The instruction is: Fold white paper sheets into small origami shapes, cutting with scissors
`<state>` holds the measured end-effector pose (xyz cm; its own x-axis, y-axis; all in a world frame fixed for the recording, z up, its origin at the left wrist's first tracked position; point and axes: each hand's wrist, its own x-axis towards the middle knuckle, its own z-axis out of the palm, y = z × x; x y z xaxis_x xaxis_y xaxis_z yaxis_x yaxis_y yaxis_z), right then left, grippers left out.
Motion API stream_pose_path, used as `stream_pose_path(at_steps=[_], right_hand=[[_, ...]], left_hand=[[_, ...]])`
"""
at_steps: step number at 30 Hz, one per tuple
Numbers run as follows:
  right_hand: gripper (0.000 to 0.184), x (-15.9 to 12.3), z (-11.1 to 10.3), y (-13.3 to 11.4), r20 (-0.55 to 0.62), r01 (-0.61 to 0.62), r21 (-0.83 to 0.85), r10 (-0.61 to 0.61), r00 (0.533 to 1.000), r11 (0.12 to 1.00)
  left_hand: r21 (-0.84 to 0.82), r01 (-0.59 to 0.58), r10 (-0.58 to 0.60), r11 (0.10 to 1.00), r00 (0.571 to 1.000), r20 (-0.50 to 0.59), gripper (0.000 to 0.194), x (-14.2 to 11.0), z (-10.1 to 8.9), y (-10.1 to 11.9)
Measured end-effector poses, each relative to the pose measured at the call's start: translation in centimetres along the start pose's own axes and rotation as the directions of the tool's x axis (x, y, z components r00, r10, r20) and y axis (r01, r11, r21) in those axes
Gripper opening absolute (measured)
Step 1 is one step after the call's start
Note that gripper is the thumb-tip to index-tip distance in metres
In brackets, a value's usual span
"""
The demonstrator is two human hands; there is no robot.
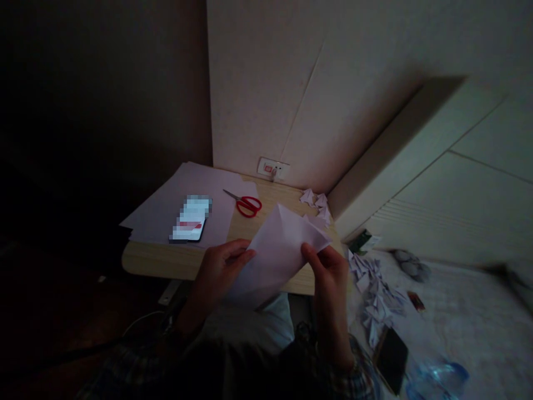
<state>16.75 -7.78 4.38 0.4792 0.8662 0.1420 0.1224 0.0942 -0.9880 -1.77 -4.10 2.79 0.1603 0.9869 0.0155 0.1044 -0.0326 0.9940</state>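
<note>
A white sheet of paper (272,250) is held up between my two hands above the table's front edge, one top corner folded over. My left hand (222,269) pinches its left edge between thumb and fingers. On the other side, my right hand (328,272) grips the right edge near the folded corner. Behind the paper, scissors (249,206) with red handles lie on the wooden table (166,261). To the left, a lit phone (191,219) rests on a stack of white paper (220,186).
Small folded paper pieces (320,201) sit at the table's back right corner. More folded pieces (377,300) lie on the bed (449,300) at right, near a dark tablet-like object (391,358) and a clear bluish plastic item (441,380). A wall socket (272,168) is behind the table.
</note>
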Motion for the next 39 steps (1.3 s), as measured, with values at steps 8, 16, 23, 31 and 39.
stream_pose_path(at_steps=[8,16,23,31,39], right_hand=[[0.022,-0.3,0.4,-0.6,-0.007,-0.010,0.020,0.011,1.000,1.000],[0.025,0.2,0.4,-1.1,-0.086,0.072,-0.022,-0.074,0.994,0.997],[0.025,0.6,0.1,-0.5,-0.038,0.092,-0.045,-0.094,0.995,0.995],[0.024,0.7,0.3,-0.2,-0.027,0.095,-0.026,-0.096,0.995,0.995],[0.023,0.7,0.3,-0.6,-0.031,0.089,-0.032,-0.089,0.996,0.996]], left_hand=[[0.002,-0.025,0.025,1.000,1.000,-0.014,0.017,-0.1,-0.1,0.1],[0.006,0.000,0.000,1.000,1.000,0.005,0.017,-0.1,0.2,0.1],[0.044,0.005,-0.006,0.999,1.000,0.009,0.020,0.0,0.1,0.2],[0.062,0.013,-0.012,0.998,1.000,-0.022,0.020,0.2,0.3,-0.2],[0.052,0.066,-0.065,0.996,0.998,-0.018,0.021,0.2,0.2,0.0]])
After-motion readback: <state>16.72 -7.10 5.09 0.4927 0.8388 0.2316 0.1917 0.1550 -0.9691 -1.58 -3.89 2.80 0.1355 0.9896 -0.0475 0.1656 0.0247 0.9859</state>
